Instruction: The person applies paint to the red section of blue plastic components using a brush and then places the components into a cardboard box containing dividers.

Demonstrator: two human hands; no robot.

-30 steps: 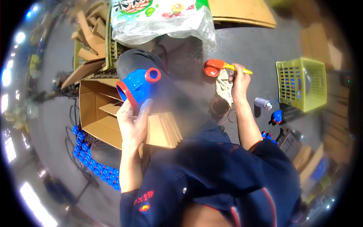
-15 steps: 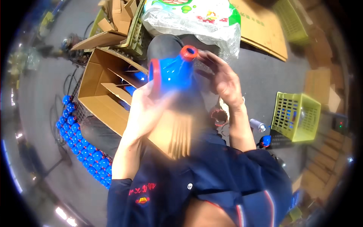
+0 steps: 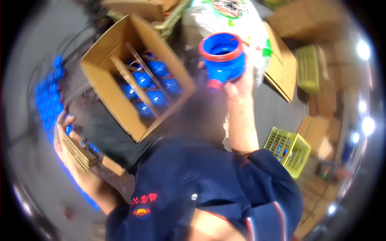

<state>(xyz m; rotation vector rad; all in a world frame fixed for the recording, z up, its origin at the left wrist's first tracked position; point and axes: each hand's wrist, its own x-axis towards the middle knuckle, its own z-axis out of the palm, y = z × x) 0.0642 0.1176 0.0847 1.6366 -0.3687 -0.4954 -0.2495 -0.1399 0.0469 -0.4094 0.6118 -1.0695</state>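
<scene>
A blue hollow fitting (image 3: 230, 69) with a wide red-rimmed mouth and a smaller red spout is held up in my right hand (image 3: 242, 85). The wide mouth faces up and shows a dark inside. My left hand (image 3: 61, 139) is stretched out low at the far left, its fingers curled around a stack of flat cardboard strips (image 3: 78, 154) against the palm. Beside those fingers are many small blue rounded parts (image 3: 48, 96), blurred. Between my arms stands an open cardboard carton (image 3: 102, 88) holding several blue parts (image 3: 157, 96) split up by cardboard dividers (image 3: 138, 84).
Clear plastic over a white and green bag (image 3: 253, 24) lies at the top. Flat cardboard (image 3: 283, 70) leans to its right. A yellow-green crate (image 3: 299, 154) stands at the right, another (image 3: 307, 68) farther up. My dark-trousered leg (image 3: 112, 128) is beside the carton.
The blue fitting has passed from my left hand into my right and turned mouth upward. My left hand has swung far left with the strips. The view has shifted, showing more inside the carton.
</scene>
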